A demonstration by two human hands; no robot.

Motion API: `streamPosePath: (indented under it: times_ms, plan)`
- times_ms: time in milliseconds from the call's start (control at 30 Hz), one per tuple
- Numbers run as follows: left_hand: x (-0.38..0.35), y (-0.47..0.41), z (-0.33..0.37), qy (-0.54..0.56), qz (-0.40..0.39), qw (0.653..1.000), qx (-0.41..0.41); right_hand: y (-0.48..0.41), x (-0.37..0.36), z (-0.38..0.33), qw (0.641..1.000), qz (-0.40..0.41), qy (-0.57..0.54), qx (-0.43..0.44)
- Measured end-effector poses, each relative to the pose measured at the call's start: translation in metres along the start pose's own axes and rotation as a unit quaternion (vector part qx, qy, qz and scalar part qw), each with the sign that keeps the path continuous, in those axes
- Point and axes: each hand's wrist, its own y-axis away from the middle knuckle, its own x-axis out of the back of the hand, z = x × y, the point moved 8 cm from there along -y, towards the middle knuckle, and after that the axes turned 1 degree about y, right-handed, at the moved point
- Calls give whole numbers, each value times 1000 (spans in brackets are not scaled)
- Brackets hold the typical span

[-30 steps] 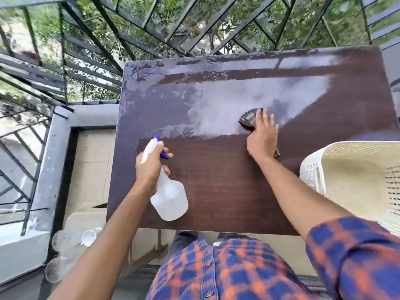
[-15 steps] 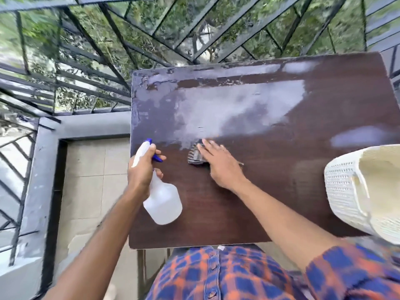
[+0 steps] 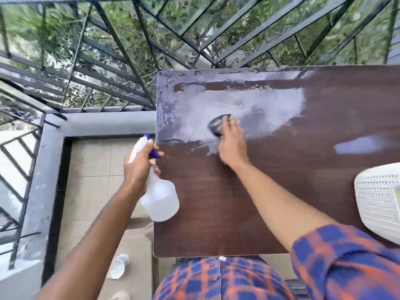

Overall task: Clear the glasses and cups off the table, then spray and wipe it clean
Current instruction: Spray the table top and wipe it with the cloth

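A dark brown wooden table (image 3: 216, 202) fills the middle and right, with a wet shiny film over its far left part. My right hand (image 3: 232, 144) presses a dark cloth (image 3: 216, 125) flat onto the wet patch, fingers straight over it. My left hand (image 3: 138, 165) grips the neck of a translucent spray bottle (image 3: 160, 198) with a white and blue trigger head, held just off the table's left edge. No glasses or cups stand on the tabletop.
A white perforated plastic chair (image 3: 378, 198) sits at the table's right edge. Black metal railings (image 3: 108, 61) enclose the balcony behind and to the left. A clear plastic cup (image 3: 118, 266) lies on the tiled floor near the table's front left corner.
My right hand slid the cloth from the right to the left and then up into the wet patch. The view shifted left. The spray bottle stays in my left hand.
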Motion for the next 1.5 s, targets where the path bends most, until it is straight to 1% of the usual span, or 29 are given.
streamPosePath:
  times_ms: [67, 100, 167, 200, 233, 267, 300, 400, 467, 500, 567, 600, 667, 733, 800, 833, 867, 1000, 1100, 1133, 1167, 1200, 1300, 1333, 1367, 1400, 1433, 1500]
  plan:
    - [10, -5, 1, -12, -3, 1000, -8, 28, -35, -63, 990, -50, 8, 133]
    - [16, -8, 1, -14, -2, 1000, -8, 49, -51, -87, 977, -76, 20, 198]
    - [23, -14, -3, -16, 1, 1000, -3, 89, -65, -105, 944, -123, 42, 302]
    - [28, -15, -5, -18, 4, 1000, 2, 100, -67, -103, 931, -133, 51, 337]
    - [33, -17, -6, -19, 5, 1000, 6, 105, -64, -97, 923, -135, 60, 354]
    - [38, -19, -7, -16, 5, 1000, 7, 99, -59, -91, 925, -128, 64, 352]
    - [40, -20, -7, -14, 2, 1000, 6, 87, -52, -83, 935, -115, 65, 328]
    - [48, -22, -8, -5, 9, 1000, 5, 24, -38, -68, 974, -84, 57, 201]
    - [54, -24, -8, -5, 10, 1000, 5, -10, -39, -82, 985, -82, 41, 146]
    - [56, -25, -9, -4, 12, 1000, 6, -22, -44, -94, 986, -90, 33, 133]
    - [62, -27, -9, 0, 20, 1000, 11, -30, -61, -126, 981, -116, 28, 151]
    - [63, -29, -9, 2, 22, 1000, 12, -24, -70, -144, 973, -133, 31, 185]
    - [64, -31, -9, 5, 19, 1000, 7, 8, -88, -166, 945, -162, 49, 282]
    - [64, -35, -8, 12, 18, 1000, 7, 49, -92, -162, 910, -183, 64, 368]
    - [64, -37, -8, 9, 16, 1000, 15, 77, -85, -140, 882, -194, 67, 424]
    - [63, -38, -7, 9, 14, 1000, 16, 77, -78, -130, 880, -191, 71, 429]
    - [62, -39, -5, 9, 12, 1000, 17, 64, -73, -120, 890, -181, 75, 413]
    - [61, -47, 0, 7, 14, 1000, 21, -34, -57, -119, 953, -132, 64, 264]
    - [59, -55, 4, 6, 17, 999, 27, -82, -61, -147, 973, -133, 48, 184]
    - [58, -57, 6, 10, 17, 999, 25, -84, -68, -159, 973, -137, 46, 180]
    - [57, -59, 8, 17, 15, 1000, 21, -78, -74, -171, 969, -140, 49, 195]
    - [55, -62, 10, 23, 14, 999, 17, -65, -82, -182, 960, -143, 56, 233]
    - [51, -70, 14, 25, 8, 1000, 16, 4, -97, -182, 906, -184, 67, 375]
    - [49, -72, 15, 21, 2, 1000, 17, 26, -95, -172, 891, -192, 69, 405]
    - [47, -74, 15, 16, -5, 1000, 18, 39, -89, -158, 886, -187, 67, 419]
    - [46, -75, 17, 12, -10, 1000, 18, 40, -80, -144, 891, -174, 64, 414]
    - [45, -75, 18, 13, -12, 1000, 15, 30, -71, -132, 904, -158, 61, 394]
    - [43, -76, 21, 16, -15, 1000, 8, -10, -57, -115, 936, -134, 55, 321]
